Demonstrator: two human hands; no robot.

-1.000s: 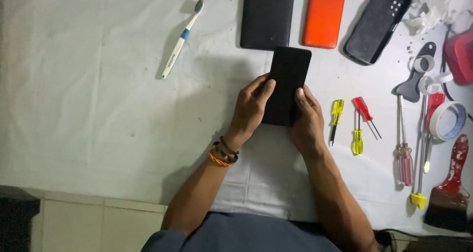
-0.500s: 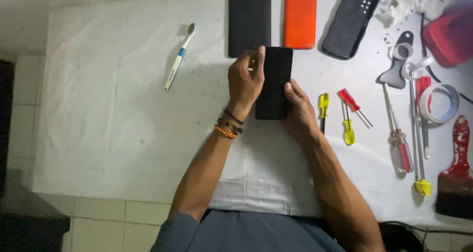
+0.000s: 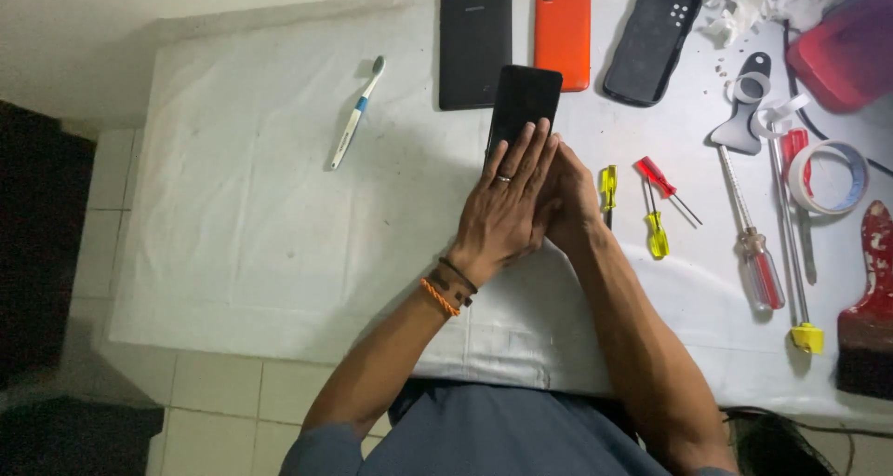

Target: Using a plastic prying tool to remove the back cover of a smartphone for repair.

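Observation:
A black phone lies flat on the white cloth-covered table, just below the row of phones at the far edge. My left hand, with a ring and wrist bands, rests flat over the phone's near half, fingers stretched along it. My right hand grips the phone's near right side, partly hidden under the left hand. The near end of the phone is covered by both hands.
A black phone, an orange phone and a black case line the far edge. A toothbrush lies left. Small screwdrivers, bigger screwdrivers, tape roll, red box and brush sit right.
My left hand has moved from the phone's left edge to lie flat on top of it. The view has shifted, so the table appears lower and farther right.

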